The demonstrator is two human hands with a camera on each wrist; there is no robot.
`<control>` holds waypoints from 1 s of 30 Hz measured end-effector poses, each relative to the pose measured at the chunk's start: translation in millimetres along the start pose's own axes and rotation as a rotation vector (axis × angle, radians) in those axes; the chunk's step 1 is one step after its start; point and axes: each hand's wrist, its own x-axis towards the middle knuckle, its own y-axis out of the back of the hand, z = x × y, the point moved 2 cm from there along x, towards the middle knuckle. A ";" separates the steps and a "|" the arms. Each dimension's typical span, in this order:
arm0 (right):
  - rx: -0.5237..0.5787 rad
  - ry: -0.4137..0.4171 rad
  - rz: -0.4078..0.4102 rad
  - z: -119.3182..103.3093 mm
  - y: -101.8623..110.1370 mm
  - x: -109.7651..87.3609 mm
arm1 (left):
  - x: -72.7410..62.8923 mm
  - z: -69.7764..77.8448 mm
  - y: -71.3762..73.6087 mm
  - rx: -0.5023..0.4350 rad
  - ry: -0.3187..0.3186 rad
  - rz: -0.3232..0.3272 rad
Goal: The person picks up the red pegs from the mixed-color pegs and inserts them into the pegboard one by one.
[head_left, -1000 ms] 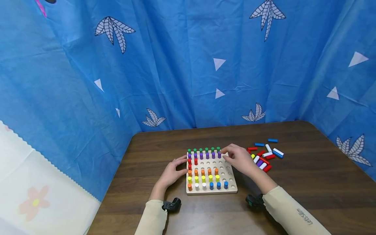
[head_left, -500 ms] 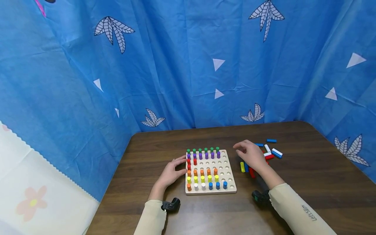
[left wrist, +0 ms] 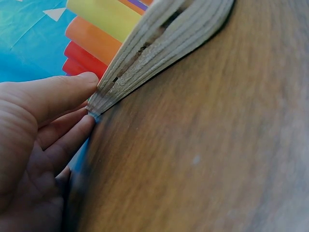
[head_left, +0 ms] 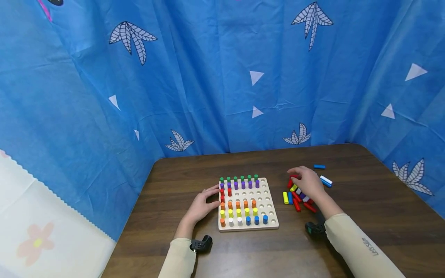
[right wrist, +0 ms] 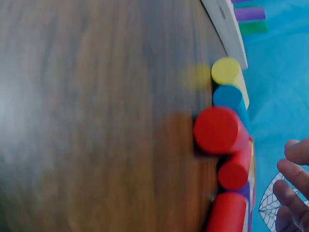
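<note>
The left hand, fingers relaxed, touches the left edge of the square pale wooden pegboard (presumably steadying it); the right hand, fingers parted, seemingly empty, hovers over loose coloured cylindrical pegs beside the board.

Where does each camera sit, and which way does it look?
Head: on the head, looking forward and down at the board, loose pegs and curtain; left hand, right hand and sleeves show.
Left wrist: on that wrist, looking past the left hand at the board's edge and the table.
Right wrist: on that wrist, looking across the table at loose pegs; part of the right hand shows.
Shared: head and left wrist both show the left hand touching the board.
</note>
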 end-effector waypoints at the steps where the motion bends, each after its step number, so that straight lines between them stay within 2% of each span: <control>1: -0.003 -0.004 -0.005 2.1 -0.3 0.6 | -0.1 -0.1 0.0 0.001 -0.001 0.000; 14: 0.018 -0.063 -0.065 22.4 -4.1 8.1 | 0.0 -1.6 -1.5 -0.002 0.006 -0.010; 30: -0.021 -0.101 -0.110 27.0 -5.4 14.1 | 0.0 -0.9 -1.8 0.004 0.005 -0.001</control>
